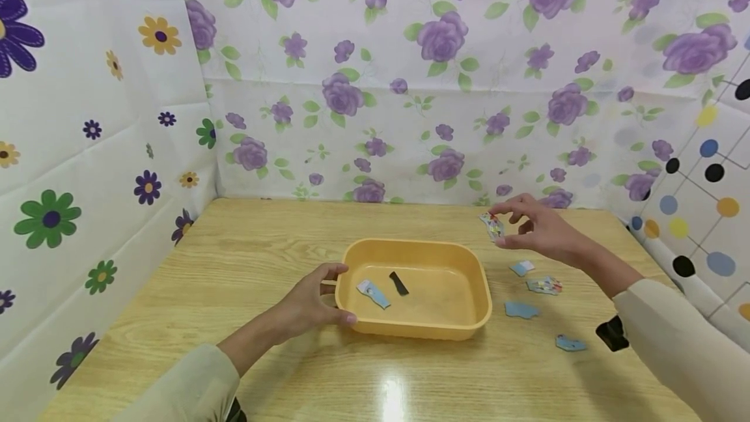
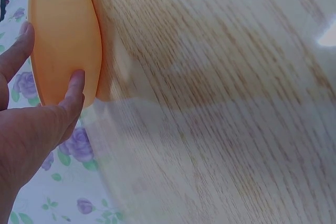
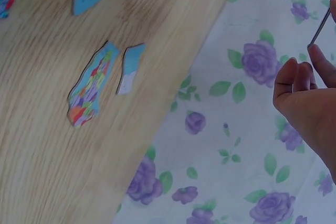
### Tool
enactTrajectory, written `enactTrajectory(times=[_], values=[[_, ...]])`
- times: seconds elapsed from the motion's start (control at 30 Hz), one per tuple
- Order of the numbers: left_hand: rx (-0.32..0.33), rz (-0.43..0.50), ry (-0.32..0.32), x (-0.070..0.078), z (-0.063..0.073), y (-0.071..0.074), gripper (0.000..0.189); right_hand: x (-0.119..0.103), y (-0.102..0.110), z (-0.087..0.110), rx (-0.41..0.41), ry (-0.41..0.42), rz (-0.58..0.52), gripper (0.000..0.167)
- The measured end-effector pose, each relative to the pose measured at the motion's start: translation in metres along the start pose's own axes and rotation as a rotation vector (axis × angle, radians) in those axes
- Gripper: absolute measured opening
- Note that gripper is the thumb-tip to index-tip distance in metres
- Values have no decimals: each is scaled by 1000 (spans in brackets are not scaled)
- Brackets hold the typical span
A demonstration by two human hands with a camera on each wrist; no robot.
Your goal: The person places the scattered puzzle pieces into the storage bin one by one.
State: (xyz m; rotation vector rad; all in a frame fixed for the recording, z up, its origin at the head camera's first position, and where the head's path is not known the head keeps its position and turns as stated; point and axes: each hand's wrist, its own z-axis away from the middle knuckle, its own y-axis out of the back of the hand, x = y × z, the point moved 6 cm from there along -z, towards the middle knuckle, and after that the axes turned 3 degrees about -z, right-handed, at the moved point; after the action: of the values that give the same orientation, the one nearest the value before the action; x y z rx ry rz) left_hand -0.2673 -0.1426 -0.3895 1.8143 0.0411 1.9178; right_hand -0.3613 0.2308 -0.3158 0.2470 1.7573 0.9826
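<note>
My left hand [image 1: 305, 301] grips the left end of an orange plastic tray [image 1: 410, 329], thumb at the front corner and fingers at the back corner. In the left wrist view, that hand [image 2: 39, 124] touches the tray's outer wall [image 2: 65, 30]. A blue-and-white puzzle piece [image 1: 374, 294] and a narrow dark piece [image 1: 399, 283] lie inside the tray. Above the table, right of the tray's back corner, my right hand [image 1: 541, 230] pinches a colourful puzzle piece [image 1: 492, 225] between thumb and finger. The right wrist view shows this piece [image 3: 320, 27] edge-on.
Right of the tray lie several puzzle pieces: a small blue-and-white one [image 1: 522, 267], a multicoloured one [image 1: 545, 286], a plain blue one [image 1: 521, 309] and another blue one [image 1: 570, 343]. Flower-printed cloth [image 1: 381, 122] rises behind the wooden table [image 1: 263, 233] and along its left.
</note>
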Motion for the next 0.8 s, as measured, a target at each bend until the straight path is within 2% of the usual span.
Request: enactTrajectory(times=[0.2,0.43,0.8], values=[[-8,-7,-12,2,1,1,92,-10,-10,-14,-30,-7,11,57],[-14,7,-13,1,1,1,92,-22,-28,-28,-80,47,-25,56],[-24,7,-17,1,2,0,92,-35,-54,-39,-128,88,-37,53]])
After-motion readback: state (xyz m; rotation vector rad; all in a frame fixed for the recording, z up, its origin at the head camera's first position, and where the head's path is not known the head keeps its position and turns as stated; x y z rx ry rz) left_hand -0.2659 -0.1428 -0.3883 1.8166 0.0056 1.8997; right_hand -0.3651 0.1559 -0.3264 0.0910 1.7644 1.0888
